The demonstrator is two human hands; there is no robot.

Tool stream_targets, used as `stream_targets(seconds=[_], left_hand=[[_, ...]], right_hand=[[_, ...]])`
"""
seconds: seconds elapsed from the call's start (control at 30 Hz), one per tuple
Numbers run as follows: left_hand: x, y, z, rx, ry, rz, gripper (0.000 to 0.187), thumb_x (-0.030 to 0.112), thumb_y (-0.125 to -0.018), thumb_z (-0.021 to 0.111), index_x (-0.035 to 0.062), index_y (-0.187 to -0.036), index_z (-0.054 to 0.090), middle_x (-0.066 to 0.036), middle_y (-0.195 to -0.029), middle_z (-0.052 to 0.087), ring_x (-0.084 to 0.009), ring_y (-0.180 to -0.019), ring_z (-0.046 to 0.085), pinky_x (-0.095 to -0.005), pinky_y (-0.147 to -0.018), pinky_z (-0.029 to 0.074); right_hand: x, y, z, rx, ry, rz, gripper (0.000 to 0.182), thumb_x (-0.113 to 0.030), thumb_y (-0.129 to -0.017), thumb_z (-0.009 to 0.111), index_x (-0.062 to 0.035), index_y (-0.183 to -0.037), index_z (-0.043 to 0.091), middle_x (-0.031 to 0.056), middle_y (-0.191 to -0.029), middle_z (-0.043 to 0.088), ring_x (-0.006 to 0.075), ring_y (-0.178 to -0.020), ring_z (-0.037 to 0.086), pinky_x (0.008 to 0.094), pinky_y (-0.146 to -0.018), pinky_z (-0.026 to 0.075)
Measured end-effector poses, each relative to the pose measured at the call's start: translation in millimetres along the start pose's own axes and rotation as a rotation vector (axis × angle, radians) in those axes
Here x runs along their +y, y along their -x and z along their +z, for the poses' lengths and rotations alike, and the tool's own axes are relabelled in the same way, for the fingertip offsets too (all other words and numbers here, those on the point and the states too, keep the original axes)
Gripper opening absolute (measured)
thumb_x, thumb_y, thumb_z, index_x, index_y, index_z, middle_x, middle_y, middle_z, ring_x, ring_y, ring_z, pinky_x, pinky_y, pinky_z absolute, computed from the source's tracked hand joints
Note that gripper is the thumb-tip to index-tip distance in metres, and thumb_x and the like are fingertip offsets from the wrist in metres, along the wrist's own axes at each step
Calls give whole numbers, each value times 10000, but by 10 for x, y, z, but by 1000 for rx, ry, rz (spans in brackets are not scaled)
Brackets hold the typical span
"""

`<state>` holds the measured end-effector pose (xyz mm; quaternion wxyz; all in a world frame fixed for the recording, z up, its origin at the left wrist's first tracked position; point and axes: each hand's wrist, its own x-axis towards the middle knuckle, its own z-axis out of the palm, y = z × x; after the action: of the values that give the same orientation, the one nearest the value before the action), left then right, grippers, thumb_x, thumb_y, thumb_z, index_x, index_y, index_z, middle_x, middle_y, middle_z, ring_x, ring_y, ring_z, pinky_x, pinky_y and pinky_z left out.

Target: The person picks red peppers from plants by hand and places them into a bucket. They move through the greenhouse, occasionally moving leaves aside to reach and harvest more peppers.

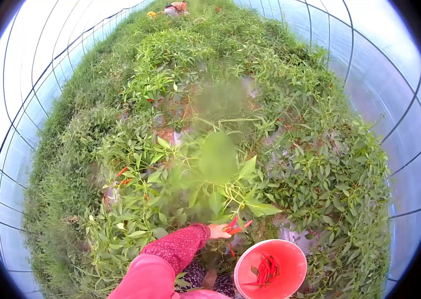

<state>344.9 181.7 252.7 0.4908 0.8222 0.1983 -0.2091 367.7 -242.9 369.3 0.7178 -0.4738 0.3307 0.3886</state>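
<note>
My left hand, in a dark pink patterned sleeve, reaches out low in the middle of the view. Its fingers are closed around a few red chili peppers, whose tips stick out to the right. Just below, another red chili hangs near the hand. To the right of it is a red bucket with a pale rim, holding several red chilies and a leaf. Nothing of my right hand shows in the frame.
Leafy pepper plants spread all around, with red chilies on the left. A blurred green smear covers the middle of the view. Plastic tunnel walls with dark hoops curve along both sides. Far ahead, a person is bent low.
</note>
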Motion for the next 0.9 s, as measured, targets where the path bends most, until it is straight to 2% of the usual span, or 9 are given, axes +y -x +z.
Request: stream_targets(seconds=[0.1,0.23,0.3,0.4,0.47,0.5,0.7,0.83,0.9], left_hand=[[986,572,-282,-44,84,-12,456,358,-751,634,130,-1136,548,-103,-925,625,-215,-868,592,-338,-809,429],[1838,1040,-47,44,377,230,381,272,-791,614,91,-1119,544,-103,-909,619,-175,-866,588,-309,-801,436],[2158,1040,199,130,393,505,378,268,-793,613,58,-1099,539,-109,-871,614,-179,-835,588,-298,-780,441],[2611,1012,388,-22,326,404,440,273,-746,637,-12,-1059,514,-171,-927,596,-297,-852,584,-370,-764,453],[2597,975,482,175,16,478,483,308,-686,663,-29,-996,509,-185,-865,574,-338,-842,567,-427,-744,451],[2569,1012,438,208,-117,439,508,310,-711,645,8,-1091,496,-149,-993,535,-305,-937,526,-407,-782,436],[2245,1550,-327,649,165,598,127,159,-800,555,45,-843,591,-119,-734,571,-272,-706,579,-364,-647,464],[1357,1701,-691,1019,72,67,153,170,-800,546,42,-874,583,-125,-809,594,-276,-748,585,-353,-669,471],[693,1788,-780,777,-458,-237,304,176,-786,559,64,-1067,532,-141,-1095,530,-299,-1064,474,-398,-886,387]], right_hand=[[-215,217,186,-42,64,-52,480,-82,-714,543,11,-1176,448,147,-1070,553,281,-993,545,419,-854,453],[-423,473,358,-108,148,-125,516,-67,-692,536,15,-1190,432,156,-1061,549,290,-995,545,432,-853,454],[-495,558,406,-146,201,-168,533,-60,-681,533,17,-1197,424,160,-1056,546,294,-996,545,438,-852,454],[-666,686,355,-222,205,-100,506,2,-699,527,-30,-1191,415,113,-1102,514,254,-992,534,414,-836,458],[-693,696,414,-255,224,-105,500,-73,-725,531,-18,-1205,401,113,-1106,514,258,-1009,520,419,-848,445],[-690,674,420,-230,237,-134,503,-94,-729,524,-10,-1208,397,114,-1095,521,256,-1000,528,422,-830,455],[-792,570,581,-278,344,-97,493,-79,-724,514,-7,-1197,393,118,-1089,521,266,-961,548,450,-757,497],[-787,539,633,-276,398,-55,471,-62,-726,498,-13,-1185,400,115,-1081,524,270,-933,559,440,-720,516],[-764,490,619,-256,404,-25,465,-56,-727,493,-15,-1182,402,115,-1076,526,269,-927,563,434,-711,520]])
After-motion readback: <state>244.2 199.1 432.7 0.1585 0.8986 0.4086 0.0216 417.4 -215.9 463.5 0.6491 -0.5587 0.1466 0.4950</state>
